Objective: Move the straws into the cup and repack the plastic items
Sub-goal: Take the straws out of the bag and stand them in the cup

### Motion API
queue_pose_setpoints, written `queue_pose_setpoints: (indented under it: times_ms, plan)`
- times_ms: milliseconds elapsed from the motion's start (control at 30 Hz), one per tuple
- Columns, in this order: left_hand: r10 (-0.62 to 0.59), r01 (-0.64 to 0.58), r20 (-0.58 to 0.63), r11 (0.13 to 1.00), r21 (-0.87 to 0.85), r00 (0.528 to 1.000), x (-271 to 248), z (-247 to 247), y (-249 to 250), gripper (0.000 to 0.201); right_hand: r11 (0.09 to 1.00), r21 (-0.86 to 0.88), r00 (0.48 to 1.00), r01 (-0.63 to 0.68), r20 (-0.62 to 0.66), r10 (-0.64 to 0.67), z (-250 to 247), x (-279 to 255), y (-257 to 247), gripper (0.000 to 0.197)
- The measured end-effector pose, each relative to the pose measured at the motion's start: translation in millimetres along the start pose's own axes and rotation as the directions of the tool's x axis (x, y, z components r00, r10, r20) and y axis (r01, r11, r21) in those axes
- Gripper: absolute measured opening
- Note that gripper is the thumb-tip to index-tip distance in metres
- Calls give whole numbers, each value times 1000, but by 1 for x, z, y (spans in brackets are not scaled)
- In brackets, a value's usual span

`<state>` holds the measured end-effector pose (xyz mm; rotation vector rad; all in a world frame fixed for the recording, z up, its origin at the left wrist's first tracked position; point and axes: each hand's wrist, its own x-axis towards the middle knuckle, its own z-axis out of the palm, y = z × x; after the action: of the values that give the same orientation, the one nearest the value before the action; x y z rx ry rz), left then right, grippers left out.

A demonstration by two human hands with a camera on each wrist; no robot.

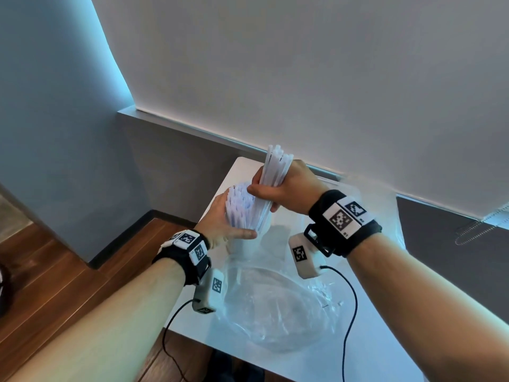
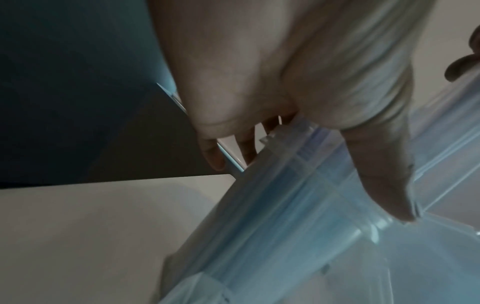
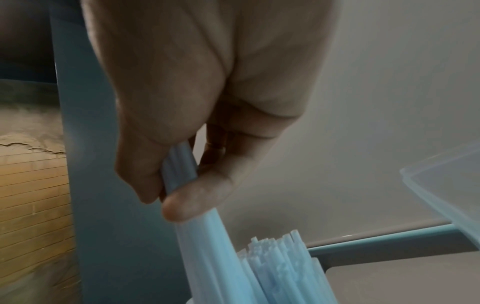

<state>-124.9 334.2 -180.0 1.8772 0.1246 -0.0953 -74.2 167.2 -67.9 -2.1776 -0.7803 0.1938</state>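
Note:
A thick bunch of pale, translucent straws (image 1: 239,205) stands upright in a clear plastic cup (image 1: 245,248) at the far left of the white table (image 1: 380,343). My left hand (image 1: 237,216) grips this bunch, fingers behind it and thumb in front just above the cup's rim. The left wrist view shows the thumb lying along the straws (image 2: 285,185). My right hand (image 1: 261,194) grips a second bundle of straws (image 1: 275,166) just right of the first, tilted, its lower ends down among the standing straws. In the right wrist view, thumb and fingers pinch that bundle (image 3: 179,170) above the standing straws (image 3: 280,261).
A large crumpled clear plastic bag (image 1: 275,307) lies on the table in front of the cup and rises at the right (image 1: 371,205). Black cables (image 1: 349,312) trail from both wrist cameras. The table's left edge drops to a wooden floor (image 1: 55,271); a wall stands close behind.

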Motion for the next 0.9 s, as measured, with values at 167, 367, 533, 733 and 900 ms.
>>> queue_pose_setpoints:
  times_ms: [167, 367, 533, 733, 900]
  plan:
    - [-25, 25, -49, 1000, -4, 998, 7, 2, -13, 100, 993, -91, 994, -77, -89, 69, 0, 9, 0, 20]
    - [-22, 23, -58, 1000, 3, 998, 11, 6, -25, 119, 983, -127, 981, -130, -163, 108, 3, 12, -4, 25]
    - [-23, 23, -60, 1000, 9, 998, 12, 6, -28, 122, 975, -111, 964, -194, -205, 169, 7, 16, 2, 29]
    - [-22, 25, -48, 999, 47, 999, 12, 4, -26, 114, 931, -257, 966, -258, -101, 239, 32, 8, 34, 31]
    - [-29, 32, -55, 998, 59, 998, 11, 4, -28, 112, 987, -89, 983, -133, -135, 120, 23, 1, 40, 45]
